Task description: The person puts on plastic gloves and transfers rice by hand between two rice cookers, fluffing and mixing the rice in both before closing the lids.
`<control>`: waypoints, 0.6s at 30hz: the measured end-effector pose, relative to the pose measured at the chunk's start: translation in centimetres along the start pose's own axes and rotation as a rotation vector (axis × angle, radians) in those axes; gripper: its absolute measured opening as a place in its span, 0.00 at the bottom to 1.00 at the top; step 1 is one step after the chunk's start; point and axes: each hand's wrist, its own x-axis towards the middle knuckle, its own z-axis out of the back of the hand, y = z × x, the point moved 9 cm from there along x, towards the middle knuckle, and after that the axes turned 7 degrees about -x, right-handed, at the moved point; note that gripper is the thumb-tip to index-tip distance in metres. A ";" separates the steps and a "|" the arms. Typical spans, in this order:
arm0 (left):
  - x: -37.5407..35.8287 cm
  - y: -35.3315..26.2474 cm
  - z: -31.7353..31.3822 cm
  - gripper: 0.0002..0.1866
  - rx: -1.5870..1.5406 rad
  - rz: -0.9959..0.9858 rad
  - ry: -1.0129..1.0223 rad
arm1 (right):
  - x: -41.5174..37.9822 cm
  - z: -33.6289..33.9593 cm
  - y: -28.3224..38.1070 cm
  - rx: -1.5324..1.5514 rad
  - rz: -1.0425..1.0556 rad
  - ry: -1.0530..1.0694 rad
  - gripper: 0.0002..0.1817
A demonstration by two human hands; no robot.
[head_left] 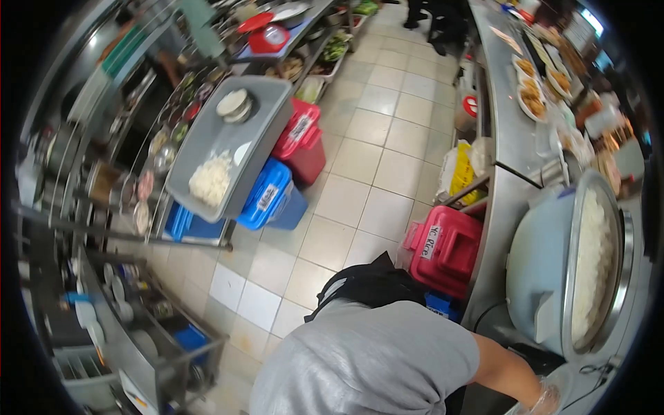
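My right hand (pixel 550 395), in a clear plastic glove, shows only in part at the bottom right edge, and its fingers are hidden. It is low beside the counter, below a large blue-grey tub (pixel 543 266) of white rice (pixel 593 263). The tub leans on its side with its mouth facing right, within a round metal rim. My left hand is out of view. My grey-shirted torso (pixel 366 360) fills the bottom middle.
A grey bin (pixel 270 111) holds white rice and stacked bowls on the left rack. Red (pixel 446 252) and blue (pixel 277 200) lidded containers stand by the tiled floor. Plates of food (pixel 531 100) line the right counter (pixel 501 83). Another person's dark legs (pixel 446 24) show at the top.
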 end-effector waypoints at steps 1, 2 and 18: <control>-0.6 0.4 1.1 0.18 0.038 -0.008 0.002 | 0.3 -0.2 1.4 -0.018 0.009 0.012 0.32; -0.7 0.4 0.8 0.18 0.068 -0.014 0.018 | 0.7 -0.6 2.0 -0.020 0.024 0.016 0.32; -1.9 1.0 -0.4 0.17 0.250 -0.089 0.155 | 1.9 -0.5 2.9 -0.036 0.061 0.023 0.33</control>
